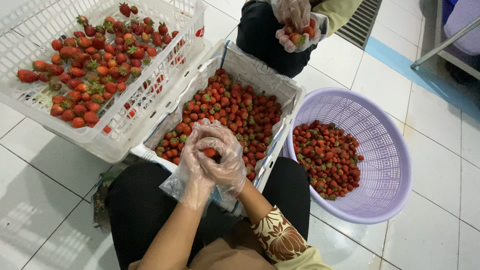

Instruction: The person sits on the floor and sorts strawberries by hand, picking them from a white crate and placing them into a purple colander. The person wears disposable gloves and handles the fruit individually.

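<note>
A white slatted crate point(150, 107) is sitting on the tiled floor point(440, 175), spread with large red strawberries. Beside it, a lined box point(287, 95) is brimming with smaller berries, and a lilac basket point(385, 135) is resting at its right edge. Over the box's near edge, the left hand point(192, 165) and right hand point(225, 160), both in clear plastic gloves, are pinching one small red strawberry point(209, 152) between their fingers.
</note>
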